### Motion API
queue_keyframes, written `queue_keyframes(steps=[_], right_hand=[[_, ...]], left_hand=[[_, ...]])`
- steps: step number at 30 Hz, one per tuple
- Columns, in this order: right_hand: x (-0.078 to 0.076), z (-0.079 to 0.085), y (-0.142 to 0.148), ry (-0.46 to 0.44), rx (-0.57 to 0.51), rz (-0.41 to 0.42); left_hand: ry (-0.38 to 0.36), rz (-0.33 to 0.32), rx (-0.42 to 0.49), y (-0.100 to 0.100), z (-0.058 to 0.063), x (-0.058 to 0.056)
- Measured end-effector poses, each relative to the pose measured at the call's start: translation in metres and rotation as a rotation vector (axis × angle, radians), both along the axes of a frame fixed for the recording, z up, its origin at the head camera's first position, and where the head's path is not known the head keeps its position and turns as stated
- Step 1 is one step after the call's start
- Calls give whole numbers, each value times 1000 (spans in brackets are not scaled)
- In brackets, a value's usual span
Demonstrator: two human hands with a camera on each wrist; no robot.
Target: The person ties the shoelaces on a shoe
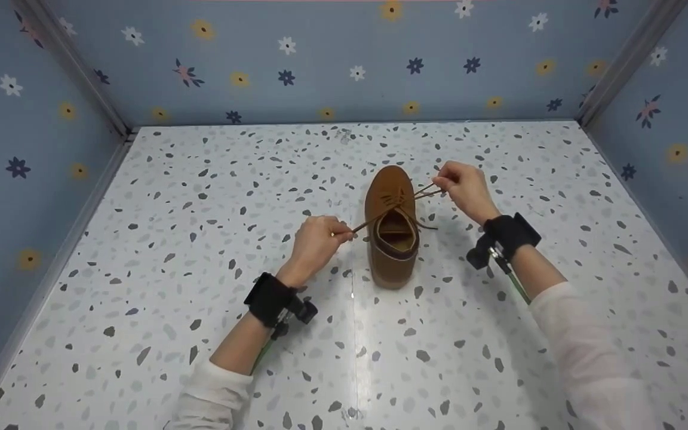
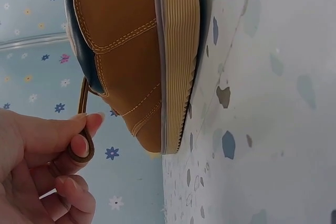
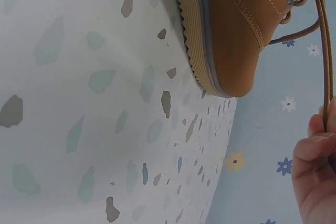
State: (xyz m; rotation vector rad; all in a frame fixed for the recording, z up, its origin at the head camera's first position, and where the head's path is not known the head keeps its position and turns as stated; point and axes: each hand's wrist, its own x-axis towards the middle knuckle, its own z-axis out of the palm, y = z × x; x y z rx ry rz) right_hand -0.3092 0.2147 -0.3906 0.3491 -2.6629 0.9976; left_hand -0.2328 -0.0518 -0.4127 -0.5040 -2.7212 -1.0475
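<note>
A tan lace-up shoe (image 1: 393, 269) stands on its sole, toe pointing away from me. Left of its collar, my left hand (image 1: 319, 239) pinches a brown shoelace (image 1: 363, 226) between thumb and index finger; in the left wrist view the lace (image 2: 83, 98) bends round at the fingertips. On the other side, my right hand (image 1: 464, 186) pinches a doubled strand of lace near the toe end, pulled out to the right. Two parallel strands (image 3: 324, 51) run down to those fingers in the right wrist view. One loose lace end (image 1: 427, 227) hangs over the shoe's right side.
The shoe rests on a white speckled tabletop (image 1: 200, 286). Blue flower-patterned panels (image 1: 320, 60) rise at the back and both sides. Each wrist carries a black strap (image 1: 269, 298) with a small camera and a green cable.
</note>
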Motion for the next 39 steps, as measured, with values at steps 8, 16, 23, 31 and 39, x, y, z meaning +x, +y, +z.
queue_keyframes(steps=[8, 16, 23, 31, 39], right_hand=[[0, 0, -1, 12, -9, 8], [4, 1, 1, 14, -16, 18], [12, 3, 2, -131, -67, 110], [18, 8, -8, -211, -47, 141], [24, 13, -15, -164, -53, 104]], left_hand=[[-12, 9, -14, -1, 1, 1], [7, 7, -48, 1, 3, -1], [19, 11, -28, 5, 10, -11], [13, -80, -11, 13, 14, -24], [217, -306, -29, 27, 23, -41]])
